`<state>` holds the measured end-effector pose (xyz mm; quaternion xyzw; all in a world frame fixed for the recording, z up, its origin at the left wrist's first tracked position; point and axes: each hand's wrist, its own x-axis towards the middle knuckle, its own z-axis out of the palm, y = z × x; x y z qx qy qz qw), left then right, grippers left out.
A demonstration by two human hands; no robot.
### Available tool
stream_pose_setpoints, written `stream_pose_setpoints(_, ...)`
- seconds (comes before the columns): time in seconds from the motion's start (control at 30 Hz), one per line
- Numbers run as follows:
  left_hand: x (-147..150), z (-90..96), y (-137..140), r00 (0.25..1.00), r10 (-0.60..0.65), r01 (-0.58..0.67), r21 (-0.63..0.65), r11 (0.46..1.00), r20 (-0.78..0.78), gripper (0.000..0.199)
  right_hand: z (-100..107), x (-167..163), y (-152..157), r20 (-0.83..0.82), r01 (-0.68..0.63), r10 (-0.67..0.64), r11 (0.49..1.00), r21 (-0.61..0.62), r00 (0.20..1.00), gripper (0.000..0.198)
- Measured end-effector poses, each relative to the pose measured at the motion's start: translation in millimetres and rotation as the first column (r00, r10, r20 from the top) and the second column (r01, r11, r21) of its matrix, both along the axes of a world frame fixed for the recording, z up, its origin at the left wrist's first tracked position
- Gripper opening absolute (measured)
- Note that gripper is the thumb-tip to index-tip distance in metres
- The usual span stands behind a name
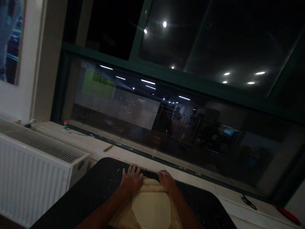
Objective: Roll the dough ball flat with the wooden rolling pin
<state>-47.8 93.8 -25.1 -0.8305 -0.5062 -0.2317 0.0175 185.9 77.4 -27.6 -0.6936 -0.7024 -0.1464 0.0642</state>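
A pale rolling pin (153,188) lies across a flat sheet of dough (152,208), near the sheet's far end. My left hand (131,179) is at the pin's left end, its fingers stretched forward and spread, with the palm apparently resting on the pin. At the right end, my right hand (167,180) has its fingers curled over the pin. Both hands cover the pin's ends. Under the dough is a wooden board (122,218), partly hidden by my forearms.
The black table (95,187) has white specks on it and meets the windowsill (140,159). A white radiator (33,171) stands left. On the sill are a small red-and-green container (65,125), black-handled scissors (249,202) and a red object (288,215). A dark window rises behind.
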Motion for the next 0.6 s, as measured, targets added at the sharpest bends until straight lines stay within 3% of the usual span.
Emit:
stream_pose_setpoints(0.13, -2, -12.9, -9, 0.998, -0.059, 0.059, 0.029, 0.998, -0.010, 0.047, -11, 0, -23, 0.023, -0.017, 0.017, 1.000, -0.014, 1.000, 0.040)
stream_pose_setpoints(0.23, -6, -22.9, -21, 0.986, -0.164, 0.167, 0.142, 0.976, -0.034, 0.045, -21, -2, -54, 0.031, 0.022, -0.023, 1.000, 0.013, 0.999, 0.042)
stream_pose_setpoints(0.33, -13, -32.9, -36, 0.973, -0.227, 0.231, 0.272, 0.934, -0.048, 0.043, -40, -3, -90, 0.069, 0.039, -0.051, 0.987, 0.159, 0.996, 0.044)
stream_pose_setpoints(0.4, -21, -38.3, -51, 0.970, -0.239, 0.237, 0.350, 0.906, -0.038, 0.042, -61, -2, -114, 0.100, -0.020, -0.015, 0.939, 0.343, 0.995, 0.043)
stream_pose_setpoints(0.47, -34, -41.7, -67, 0.965, -0.257, 0.254, 0.432, 0.866, -0.051, 0.043, -87, -1, -134, 0.106, -0.098, 0.050, 0.855, 0.509, 0.993, 0.042)
stream_pose_setpoints(0.6, -64, -40.8, -98, 0.951, -0.275, 0.304, 0.562, 0.769, -0.139, 0.048, -140, -15, -156, 0.044, -0.114, 0.115, 0.723, 0.682, 0.992, 0.045)
